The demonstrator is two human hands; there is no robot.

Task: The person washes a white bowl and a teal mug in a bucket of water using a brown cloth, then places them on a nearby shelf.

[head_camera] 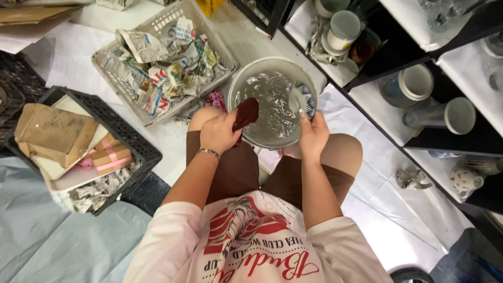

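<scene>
A storeroom or shop backroom: shelves of mugs (pixel 343 29), baskets of crumpled newspaper (pixel 167 60).

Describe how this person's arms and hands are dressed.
Both arms are bare from short, pale pink sleeves down. The left hand is ungloved, with a thin beaded bracelet at its wrist. The right hand is also ungloved, with no ring or band visible.

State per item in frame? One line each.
left hand: closed around a dark red sponge, held over the basin
right hand: gripping a small glass at the basin's rim
basin: upright, holds clear water
white basket: full of crumpled newspaper
black crate: packed with brown paper, pink boxes and newspaper
shelf mugs: lying on their sides
</scene>
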